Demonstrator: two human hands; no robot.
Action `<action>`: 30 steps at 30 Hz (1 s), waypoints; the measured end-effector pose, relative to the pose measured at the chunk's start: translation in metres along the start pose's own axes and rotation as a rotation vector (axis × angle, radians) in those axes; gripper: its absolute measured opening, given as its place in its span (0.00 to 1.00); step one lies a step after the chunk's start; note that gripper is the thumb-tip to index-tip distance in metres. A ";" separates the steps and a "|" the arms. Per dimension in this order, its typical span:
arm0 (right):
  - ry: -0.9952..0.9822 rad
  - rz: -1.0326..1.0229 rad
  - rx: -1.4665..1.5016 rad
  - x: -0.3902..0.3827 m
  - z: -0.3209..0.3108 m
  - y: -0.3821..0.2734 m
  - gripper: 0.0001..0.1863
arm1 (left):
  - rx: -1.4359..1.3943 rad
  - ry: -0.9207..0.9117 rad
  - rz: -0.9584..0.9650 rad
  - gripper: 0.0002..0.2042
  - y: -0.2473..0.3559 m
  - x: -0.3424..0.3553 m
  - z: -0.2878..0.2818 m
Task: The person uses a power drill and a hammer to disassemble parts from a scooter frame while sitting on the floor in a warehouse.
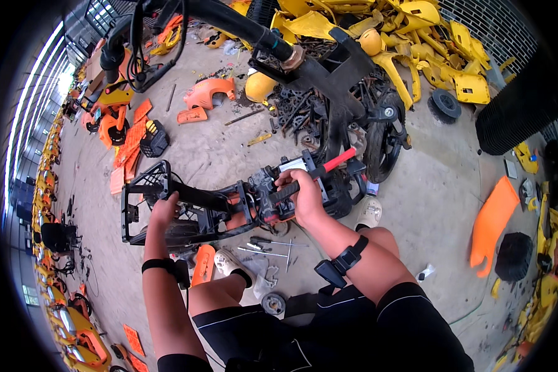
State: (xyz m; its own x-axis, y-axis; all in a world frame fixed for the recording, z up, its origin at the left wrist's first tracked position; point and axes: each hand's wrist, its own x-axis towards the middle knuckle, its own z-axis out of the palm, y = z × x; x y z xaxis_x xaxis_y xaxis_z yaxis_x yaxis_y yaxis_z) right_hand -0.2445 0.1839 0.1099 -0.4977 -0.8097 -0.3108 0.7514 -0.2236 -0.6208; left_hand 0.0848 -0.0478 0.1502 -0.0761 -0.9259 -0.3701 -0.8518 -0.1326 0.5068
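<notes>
In front of me lies the stripped black frame of a two-wheeler [229, 201], wheel and orange parts partly covered by it. At its left end, my left hand [164, 208] closes on the black frame beside a rack-like cage [130, 214]; its fingertips are partly hidden. Over the middle of the frame, my right hand [304, 192] is wrapped round a red-and-black bar-shaped handle [340, 160]. Its red end points up and right; what its black end joins is unclear among the dark parts. A silver-white box-like part [294, 164] sits just beyond my fingers.
A front fork with a wheel [384, 139] and handlebar stands ahead. Behind it are heaps of black metal parts [304, 102] and yellow panels [415, 37]. Thin metal tools [270, 248] lie near my feet. An orange panel [493, 223] rests at right; scooters line the left.
</notes>
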 end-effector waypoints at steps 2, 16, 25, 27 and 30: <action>0.004 0.001 -0.023 0.002 0.001 -0.001 0.15 | 0.017 0.030 -0.005 0.30 0.010 -0.010 0.002; 0.072 -0.002 -0.074 0.031 -0.003 -0.016 0.14 | 0.137 0.026 -0.051 0.28 0.005 -0.006 -0.008; 0.103 0.119 -0.174 0.000 -0.009 0.019 0.18 | 0.060 -0.002 -0.048 0.27 0.012 -0.014 -0.015; 0.155 0.144 -0.232 0.003 -0.017 0.020 0.17 | 0.064 -0.006 -0.045 0.27 0.021 -0.012 -0.009; 0.158 0.045 -0.223 0.010 -0.016 0.030 0.15 | -0.009 0.045 -0.015 0.24 0.017 -0.001 -0.010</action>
State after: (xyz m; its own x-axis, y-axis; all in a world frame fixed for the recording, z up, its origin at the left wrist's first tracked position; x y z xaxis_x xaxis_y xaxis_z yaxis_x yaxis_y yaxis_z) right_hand -0.2343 0.1780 0.0766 -0.5409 -0.7173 -0.4392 0.6689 -0.0503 -0.7417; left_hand 0.0753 -0.0528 0.1668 -0.0403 -0.9387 -0.3423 -0.8477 -0.1493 0.5090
